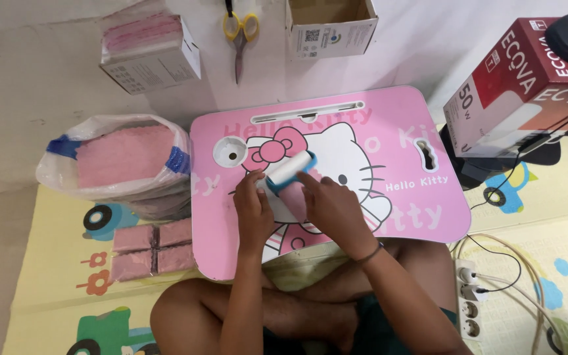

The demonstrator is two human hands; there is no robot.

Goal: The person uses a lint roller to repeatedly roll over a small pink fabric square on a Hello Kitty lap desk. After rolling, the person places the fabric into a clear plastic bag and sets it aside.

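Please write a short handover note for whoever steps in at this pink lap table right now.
Left hand: rests on the pink cartoon lap table, at the white roller with blue handle.
Right hand: fingers on the roller and a small pink piece beneath it.
Nearby: clear bag of pink pads and four flat pink packets, left of the table.
Done: packets laid out. Left: bagged pads.

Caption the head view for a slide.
Both hands, left hand and right hand, hold a white-and-blue roller on a pink lap table.

Red-and-white cardboard box (520,85) at right; open white carton (330,26) top centre; white box of pink sheets (149,46) top left; clear plastic bag of pink pads (119,164) left.
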